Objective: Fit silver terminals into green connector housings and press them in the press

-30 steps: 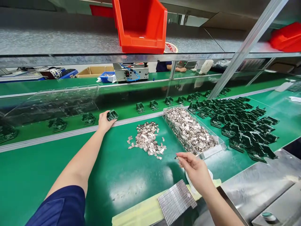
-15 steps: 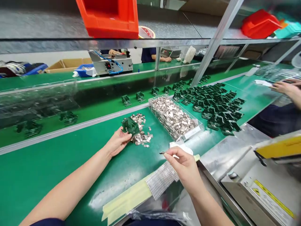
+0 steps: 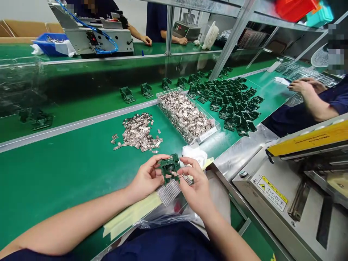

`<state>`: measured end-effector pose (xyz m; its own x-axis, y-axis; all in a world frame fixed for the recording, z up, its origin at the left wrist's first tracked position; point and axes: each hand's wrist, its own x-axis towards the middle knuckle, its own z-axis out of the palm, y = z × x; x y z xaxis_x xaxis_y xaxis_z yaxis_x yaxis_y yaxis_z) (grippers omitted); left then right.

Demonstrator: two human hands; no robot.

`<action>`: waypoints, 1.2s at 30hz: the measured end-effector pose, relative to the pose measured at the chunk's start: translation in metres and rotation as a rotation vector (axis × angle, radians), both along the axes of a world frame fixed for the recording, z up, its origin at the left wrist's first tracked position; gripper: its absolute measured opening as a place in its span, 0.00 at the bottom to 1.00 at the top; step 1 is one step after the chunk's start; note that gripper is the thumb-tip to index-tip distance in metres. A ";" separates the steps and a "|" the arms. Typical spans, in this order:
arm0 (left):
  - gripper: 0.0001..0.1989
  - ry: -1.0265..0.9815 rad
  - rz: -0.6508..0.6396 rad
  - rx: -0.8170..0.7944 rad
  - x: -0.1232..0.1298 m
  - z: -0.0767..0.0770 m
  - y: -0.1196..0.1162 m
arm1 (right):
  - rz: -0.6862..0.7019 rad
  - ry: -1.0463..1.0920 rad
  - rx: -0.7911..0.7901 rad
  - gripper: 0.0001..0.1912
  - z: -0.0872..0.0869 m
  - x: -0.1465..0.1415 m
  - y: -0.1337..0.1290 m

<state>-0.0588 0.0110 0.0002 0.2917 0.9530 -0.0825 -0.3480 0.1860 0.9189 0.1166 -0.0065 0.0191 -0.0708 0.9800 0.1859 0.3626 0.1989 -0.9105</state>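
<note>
Just in front of me, my left hand (image 3: 148, 177) is closed on a green plastic frame (image 3: 170, 167) with an opening in its middle. The thumb and fingers of my right hand (image 3: 194, 181) are closed at the frame's right edge; whether a small metal piece is between them is hard to make out. Under both hands lies a ribbed silvery strip (image 3: 168, 194) beside pale yellow tape (image 3: 133, 215). Beyond them, a loose pile of small metal pieces (image 3: 138, 132) is spread on the green table (image 3: 67, 174). A clear box (image 3: 187, 116) full of similar pieces stands to its right.
Many more green frames (image 3: 228, 101) are heaped beyond the box, and several stand along the rear strip (image 3: 126, 94). A machine with a warning label (image 3: 272, 194) is at my right. Co-workers' hands (image 3: 301, 85) show at the far right and across the bench.
My left hand has brought the green frame from the pile of metal pieces toward me. My right hand, which pinched a small dark piece, now meets the frame. The view has tilted down.
</note>
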 end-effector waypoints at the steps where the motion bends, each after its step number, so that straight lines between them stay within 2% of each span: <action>1: 0.25 0.006 -0.010 0.004 -0.001 0.000 -0.001 | 0.000 0.006 -0.006 0.04 -0.003 -0.001 0.000; 6: 0.23 0.065 -0.029 0.079 0.000 -0.005 -0.004 | -0.036 0.012 -0.025 0.05 -0.009 -0.004 0.000; 12: 0.16 0.201 -0.007 0.202 0.002 -0.013 -0.007 | -0.086 0.023 0.002 0.05 -0.011 -0.008 -0.002; 16: 0.17 0.269 0.053 0.153 0.005 -0.011 -0.010 | -0.086 0.170 -0.092 0.04 -0.017 -0.012 -0.006; 22: 0.19 0.219 0.110 0.015 0.010 -0.003 -0.015 | -0.143 0.382 -0.207 0.07 -0.021 -0.017 -0.005; 29: 0.19 0.252 0.120 -0.011 0.013 0.003 -0.020 | -0.162 0.531 -0.292 0.08 -0.019 -0.021 -0.007; 36: 0.17 0.287 0.080 0.028 0.024 0.011 -0.027 | -0.200 0.598 -0.303 0.11 -0.014 -0.013 -0.023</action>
